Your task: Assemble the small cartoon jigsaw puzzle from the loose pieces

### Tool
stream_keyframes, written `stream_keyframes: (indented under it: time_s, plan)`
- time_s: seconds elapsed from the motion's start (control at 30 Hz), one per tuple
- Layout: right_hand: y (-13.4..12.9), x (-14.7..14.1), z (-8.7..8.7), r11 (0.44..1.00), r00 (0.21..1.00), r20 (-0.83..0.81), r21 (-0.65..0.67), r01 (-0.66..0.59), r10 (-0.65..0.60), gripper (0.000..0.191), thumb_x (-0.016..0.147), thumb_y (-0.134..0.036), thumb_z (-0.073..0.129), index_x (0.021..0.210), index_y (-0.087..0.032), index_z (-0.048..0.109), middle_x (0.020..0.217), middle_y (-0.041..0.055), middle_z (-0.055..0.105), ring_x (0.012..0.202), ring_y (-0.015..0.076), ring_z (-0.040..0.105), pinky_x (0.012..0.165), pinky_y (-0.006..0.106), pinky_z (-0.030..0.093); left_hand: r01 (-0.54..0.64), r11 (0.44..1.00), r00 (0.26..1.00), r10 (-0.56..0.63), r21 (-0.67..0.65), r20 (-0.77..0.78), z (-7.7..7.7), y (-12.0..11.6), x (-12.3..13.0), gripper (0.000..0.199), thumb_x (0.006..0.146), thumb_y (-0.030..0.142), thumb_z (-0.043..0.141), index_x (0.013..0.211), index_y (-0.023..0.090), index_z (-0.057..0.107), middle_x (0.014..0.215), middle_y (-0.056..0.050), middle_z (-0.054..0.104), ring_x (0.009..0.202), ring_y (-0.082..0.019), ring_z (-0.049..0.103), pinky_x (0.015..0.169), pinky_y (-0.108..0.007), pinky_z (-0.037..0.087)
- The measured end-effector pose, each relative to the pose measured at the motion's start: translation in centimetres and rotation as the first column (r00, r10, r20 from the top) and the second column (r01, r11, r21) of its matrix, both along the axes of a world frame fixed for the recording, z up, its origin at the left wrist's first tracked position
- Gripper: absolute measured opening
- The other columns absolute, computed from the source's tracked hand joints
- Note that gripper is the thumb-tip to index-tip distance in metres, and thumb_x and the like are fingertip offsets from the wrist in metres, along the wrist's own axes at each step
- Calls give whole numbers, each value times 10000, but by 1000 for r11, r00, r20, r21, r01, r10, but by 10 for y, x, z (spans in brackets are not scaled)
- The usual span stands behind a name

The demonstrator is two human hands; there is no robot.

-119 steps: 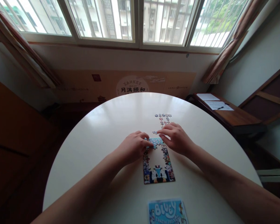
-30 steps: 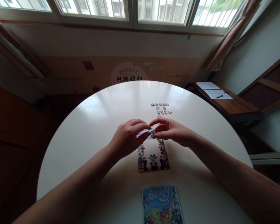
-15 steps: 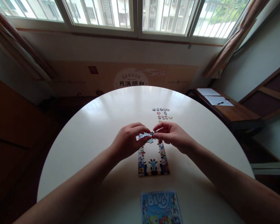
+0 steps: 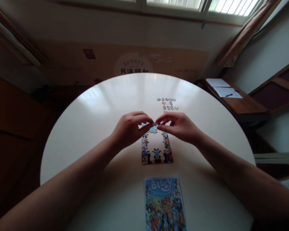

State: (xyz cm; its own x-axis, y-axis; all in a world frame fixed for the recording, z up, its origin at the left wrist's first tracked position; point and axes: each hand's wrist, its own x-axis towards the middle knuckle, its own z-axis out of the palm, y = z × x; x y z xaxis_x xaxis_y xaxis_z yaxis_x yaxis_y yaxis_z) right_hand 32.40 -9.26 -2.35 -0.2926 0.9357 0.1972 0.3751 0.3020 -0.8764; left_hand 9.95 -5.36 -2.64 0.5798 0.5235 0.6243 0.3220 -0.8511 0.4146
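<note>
A small dark jigsaw puzzle piece [image 4: 155, 124] is pinched between my two hands, over the upper end of a partly assembled jigsaw puzzle [image 4: 168, 150]. My left hand [image 4: 134, 126] grips it from the left with thumb and fingertips together. From the right, my right hand [image 4: 177, 125] has its fingertips closed at the piece, thumb slightly lower. The puzzle has joined side borders, a blue upper section and a character's face at the near end, with bare table showing in its middle. My hands cover part of its top edge.
Several loose puzzle pieces [image 4: 168, 103] lie in a cluster beyond my right hand. A printed Bluey picture sheet [image 4: 165, 202] lies nearest me on the round white table [image 4: 86, 115]. At the right stands a wooden side table [image 4: 249, 104] with papers [image 4: 227, 92] and a pen.
My view has tipped downward, so more of the picture sheet shows. My fingertips have come closer together around the puzzle piece, which stays held.
</note>
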Motion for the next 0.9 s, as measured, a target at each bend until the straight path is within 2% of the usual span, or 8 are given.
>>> stream_keyframes:
  time_s: [0.13,0.23,0.53,0.67,0.77,0.9]
  plan:
    - [-2,2,4,969,988,151,248,-11,-27,167,846,-269,746,998,-204,770,949,33,756,800,151,662,688,299,512,-10,1000,1000,9,-19,-8,-2,2,3,109,891,237,683,852,169,759,834,-35,752,699,-128,684,659,-249,563]
    - [-5,2,7,944,976,216,328,-45,-28,139,861,-232,718,985,-207,778,932,28,761,793,144,652,682,291,497,-3,1000,1000,3,-26,-22,-3,2,4,106,886,239,687,847,169,756,830,-28,751,690,-122,684,653,-243,563]
    - [-7,4,13,970,958,286,225,-87,20,124,845,-224,714,939,-212,794,830,7,765,688,126,640,619,263,468,27,998,996,-31,-54,-83,-5,3,4,145,904,274,660,848,179,754,834,-31,754,710,-129,689,667,-250,567]
    - [-2,16,16,984,910,414,148,-100,30,113,837,-218,708,906,-221,797,826,4,766,682,131,643,659,281,485,10,998,990,-19,-64,-143,-5,5,2,146,906,260,646,861,186,763,861,-36,763,710,-135,686,648,-252,548]
    - [2,22,16,985,867,498,150,-84,-2,110,842,-226,695,889,-228,794,830,5,763,700,141,646,663,291,471,-1,997,977,-15,-74,-214,-8,8,0,148,904,227,633,864,204,774,871,-34,766,730,-149,686,651,-267,539]
    - [4,19,9,979,813,582,160,-125,9,117,856,-237,677,887,-251,789,852,-2,759,737,150,642,660,296,445,31,996,950,-54,-81,-306,-14,12,-3,149,897,207,635,907,232,781,934,-38,769,834,-182,687,731,-314,546]
